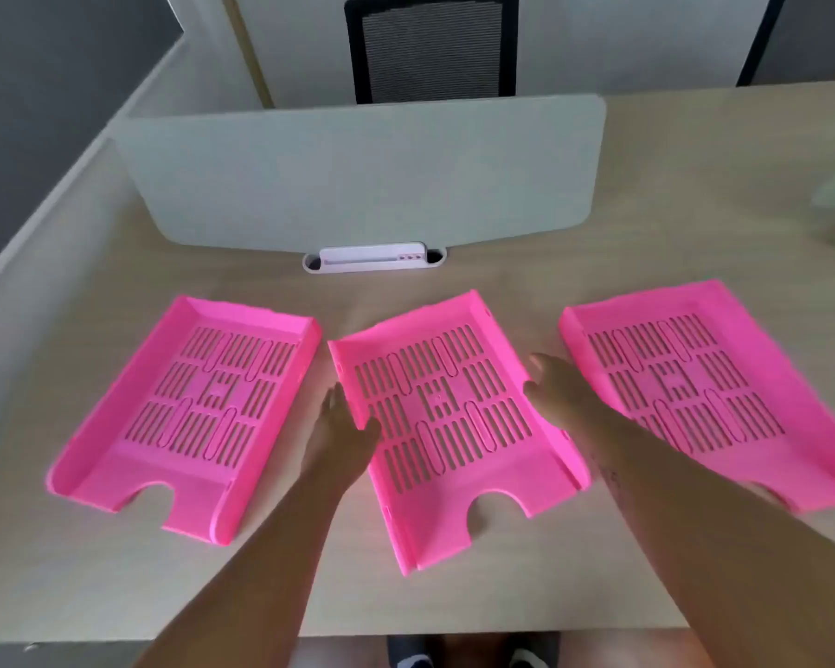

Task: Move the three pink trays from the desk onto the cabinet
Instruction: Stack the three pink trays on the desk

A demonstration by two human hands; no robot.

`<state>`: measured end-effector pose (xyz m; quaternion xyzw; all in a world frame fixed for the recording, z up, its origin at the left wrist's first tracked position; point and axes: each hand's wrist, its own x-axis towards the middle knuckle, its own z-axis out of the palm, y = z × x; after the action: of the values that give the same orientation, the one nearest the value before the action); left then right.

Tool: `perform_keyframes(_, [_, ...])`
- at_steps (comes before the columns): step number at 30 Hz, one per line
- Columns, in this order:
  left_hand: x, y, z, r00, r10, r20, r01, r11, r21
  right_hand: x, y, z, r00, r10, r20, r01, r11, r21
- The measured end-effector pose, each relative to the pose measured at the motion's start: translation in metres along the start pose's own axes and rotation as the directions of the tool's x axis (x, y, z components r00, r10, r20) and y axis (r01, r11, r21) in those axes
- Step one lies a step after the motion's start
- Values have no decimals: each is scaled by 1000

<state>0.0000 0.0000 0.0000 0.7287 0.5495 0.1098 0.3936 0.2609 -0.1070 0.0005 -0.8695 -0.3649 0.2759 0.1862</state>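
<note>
— Both forearms are reaching out over the near desk [454, 605] edge. What are your hands doing?

— I'm gripping the middle tray [449, 417]: my left hand [341, 443] is closing on its left wall, thumb hooking inside, and my right hand [557, 395] is wrapping its right wall.

— Where are the other trays sitting?

— They're lying flat on the desk, the left tray [184, 417] and right tray [709, 388] flanking mine, apart from it. A grey divider [367, 171] is standing behind them, with a black chair [432, 45] beyond it.
</note>
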Motion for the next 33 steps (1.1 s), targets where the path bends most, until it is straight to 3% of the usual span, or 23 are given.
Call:
perform_keyframes(5, [-3, -23, 16, 995, -16, 101, 18, 1000, -18, -11, 8, 22, 995, 98, 32, -99, 995, 32])
perform_keyframes(19, [63, -31, -10, 976, 4, 216, 8, 998, -56, -38, 9, 79, 967, 199, -159, -187, 978, 92])
perform_keyframes(29, [79, -35, -7, 981, 16, 195, -4, 998, -60, -27, 9, 85, 964, 199, -178, -182, 977, 111])
perform_keyframes(33, [72, -26, -3, 992, 2, 129, 13, 993, -114, -27, 6, 72, 978, 173, -116, -157, 978, 140])
